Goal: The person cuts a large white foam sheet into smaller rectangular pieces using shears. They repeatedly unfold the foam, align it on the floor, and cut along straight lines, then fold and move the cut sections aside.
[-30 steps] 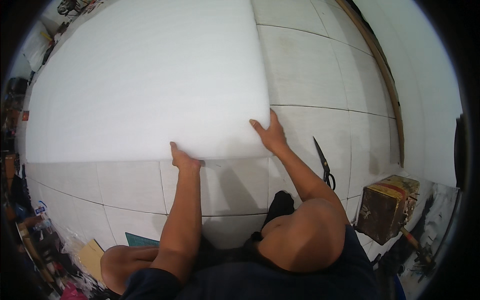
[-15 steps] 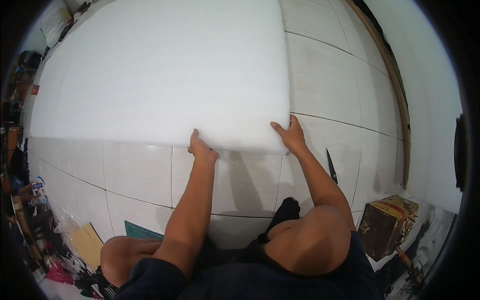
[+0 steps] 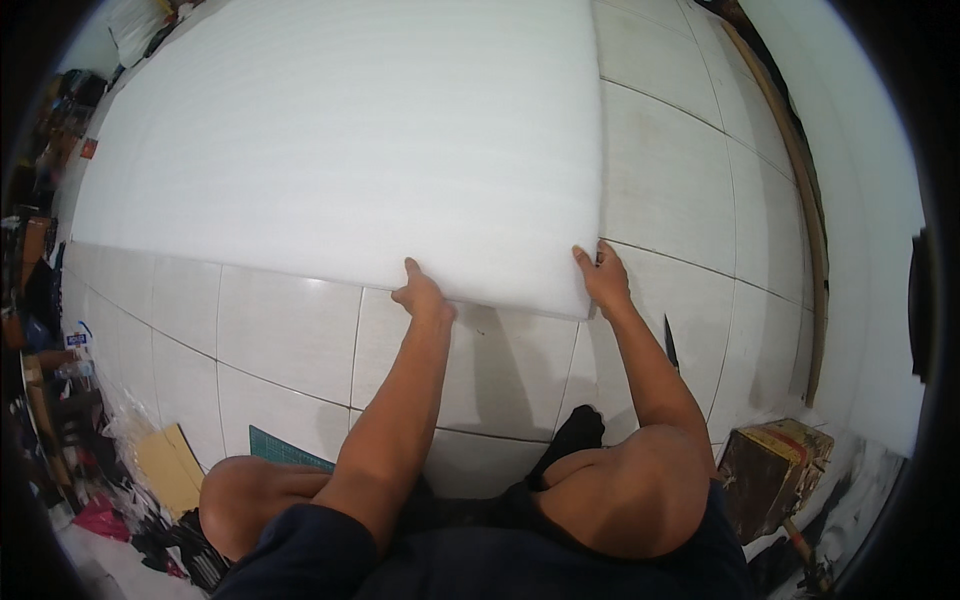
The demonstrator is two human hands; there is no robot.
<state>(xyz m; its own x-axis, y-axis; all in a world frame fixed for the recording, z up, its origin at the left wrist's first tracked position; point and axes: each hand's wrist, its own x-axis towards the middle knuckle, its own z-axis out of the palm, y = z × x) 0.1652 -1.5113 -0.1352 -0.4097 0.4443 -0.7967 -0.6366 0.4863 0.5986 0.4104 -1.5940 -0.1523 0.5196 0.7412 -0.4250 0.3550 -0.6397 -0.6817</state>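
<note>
A large, thick white foam sheet [image 3: 330,150] lies over the tiled floor and fills the upper left of the view. Along its near edge, my left hand [image 3: 420,292] grips the sheet, thumb on top and the other fingers hidden underneath. My right hand [image 3: 606,276] holds the right edge close to the near corner, its thumb also resting on the upper face and its fingers curled around the side. Beside my right forearm a dark pointed blade [image 3: 671,345] lies on the tiles; its handle is hidden behind the arm.
A worn box [image 3: 775,475] stands at the lower right. A green cutting mat [image 3: 285,450] and a tan board [image 3: 170,468] lie by my left knee. Assorted clutter [image 3: 45,390] lines the left side. A brown strip [image 3: 800,220] runs along the right wall.
The view has turned slightly, so sheet and floor appear tilted and shifted a little to the right. Both hands keep their hold on the foam sheet's edges.
</note>
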